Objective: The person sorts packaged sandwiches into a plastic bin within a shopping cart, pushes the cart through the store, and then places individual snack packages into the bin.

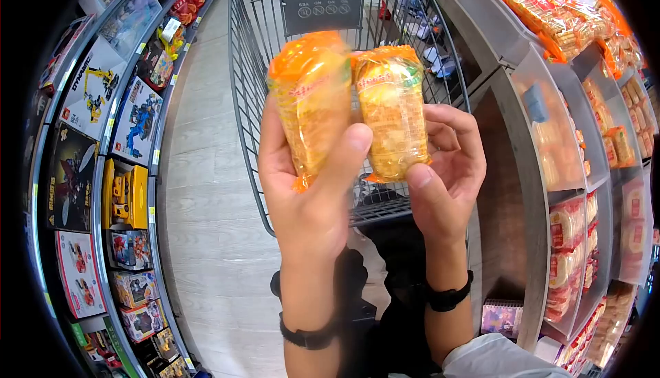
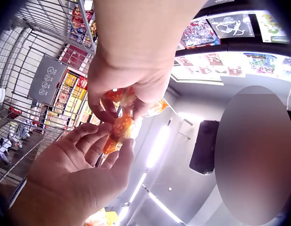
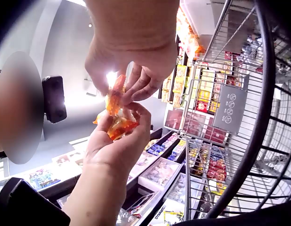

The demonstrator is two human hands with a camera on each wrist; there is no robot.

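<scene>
Two clear-and-orange snack packets with golden, biscuit-like contents are held up side by side in the head view. My left hand (image 1: 309,196) grips the left snack packet (image 1: 317,103), its thumb across the front and its fingers behind. The right snack packet (image 1: 393,120) is pinched by my right hand (image 1: 450,171), thumb at its lower corner and fingers curled at its side. Their inner edges nearly meet at the top. In the left wrist view, the right hand (image 2: 79,172) shows below the left, with orange wrapping between them.
A wire shopping cart (image 1: 251,103) stands just beyond the hands. Shelves of boxed toys (image 1: 137,127) line the left. On the right, clear plastic bins (image 1: 550,137) hold wrapped snacks, and large orange snack bags (image 1: 543,6) lie above them.
</scene>
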